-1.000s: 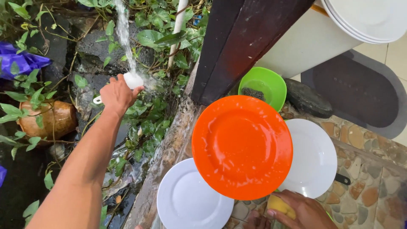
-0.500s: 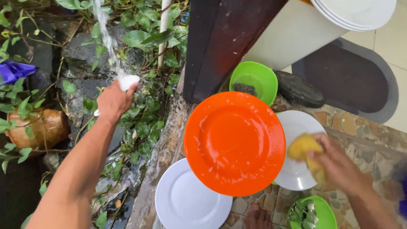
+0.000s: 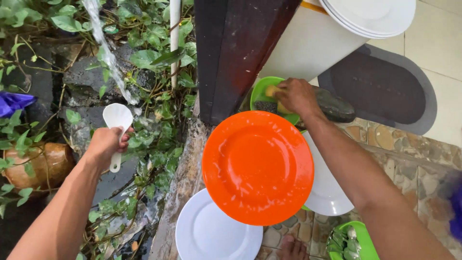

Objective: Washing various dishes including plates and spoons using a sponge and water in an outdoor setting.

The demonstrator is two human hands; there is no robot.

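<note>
The left hand clasps a white spoon just below the water stream; wet, it could slip. The right hand apparently pinches a yellow sponge.

Single head-worn view, steeply downward, close over both arms

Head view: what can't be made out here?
- Yellow sponge: mostly covered by the right hand.
- Green plastic bowl: partly behind the dark wooden post.
- White plastic spoon: handle middle wrapped by the left hand.
- Cutlery: cut off by the bottom edge.
</note>
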